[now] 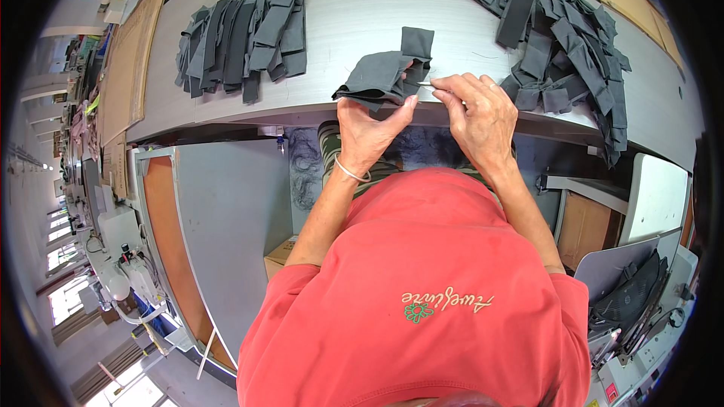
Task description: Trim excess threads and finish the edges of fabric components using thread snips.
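My left hand (366, 130) is closed on a folded dark grey fabric piece (375, 75), fingers behind it and thumb at its lower edge. A narrow flap of the piece stands up at its far right corner. In my right hand (478, 109), thumb and forefinger pinch a thin, pale, pointed tool (425, 84); most of it is hidden in the fingers, so its exact kind does not show. The tool's tip reaches to the fabric's right edge. Both hands are at the near edge of the pale table (339, 15).
To the left lies a row of dark grey fabric strips (241, 38). A larger tangled heap of strips (562, 45) on the right hangs over the table's front edge. Brown cardboard (136, 60) lies at the far left. Below the table stands a grey panel (230, 203).
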{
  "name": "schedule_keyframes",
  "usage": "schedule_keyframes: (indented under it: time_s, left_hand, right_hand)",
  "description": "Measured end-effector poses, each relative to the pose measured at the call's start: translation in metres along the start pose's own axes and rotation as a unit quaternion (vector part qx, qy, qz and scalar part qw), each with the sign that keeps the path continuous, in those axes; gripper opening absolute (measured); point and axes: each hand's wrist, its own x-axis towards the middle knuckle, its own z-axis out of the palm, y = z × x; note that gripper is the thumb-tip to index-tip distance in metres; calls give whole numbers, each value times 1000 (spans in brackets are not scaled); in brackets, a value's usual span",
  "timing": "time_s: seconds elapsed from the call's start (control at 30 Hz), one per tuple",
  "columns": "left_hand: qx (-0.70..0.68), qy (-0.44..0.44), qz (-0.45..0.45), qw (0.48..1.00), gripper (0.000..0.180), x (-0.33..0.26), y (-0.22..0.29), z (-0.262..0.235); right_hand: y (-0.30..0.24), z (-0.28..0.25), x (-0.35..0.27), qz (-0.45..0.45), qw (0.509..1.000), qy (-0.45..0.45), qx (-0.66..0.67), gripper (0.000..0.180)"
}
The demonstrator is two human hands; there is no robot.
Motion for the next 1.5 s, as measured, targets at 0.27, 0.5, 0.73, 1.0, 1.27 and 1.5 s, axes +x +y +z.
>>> schedule_keyframes:
  time_s: [0.27, 0.5, 0.73, 1.0, 1.27, 1.5]
  left_hand:
    - [-27, 1, 4, 1000, 46, -1, -5, -3]
    - [-14, 16, -3, 1000, 47, -1, -6, -5]
    - [-5, 19, -2, 1000, 44, -1, -11, -6]
    - [-4, 28, -4, 1000, 35, -6, -18, -6]
    - [3, -1, -27, 1000, 49, -7, -16, -7]
    - [-45, 70, 3, 997, 27, 2, -27, -15]
  right_hand:
    - [-5, 4, 6, 13, 998, -31, 51, 12]
    - [-12, 14, 8, 5, 998, -62, 11, 14]
    - [-21, 24, 13, -24, 996, -58, -65, 8]
    - [-18, 29, 15, -11, 997, -79, -11, 11]
    - [-12, 27, 13, 52, 993, -88, 66, 7]
    - [-7, 24, 11, 96, 989, -79, 82, 12]
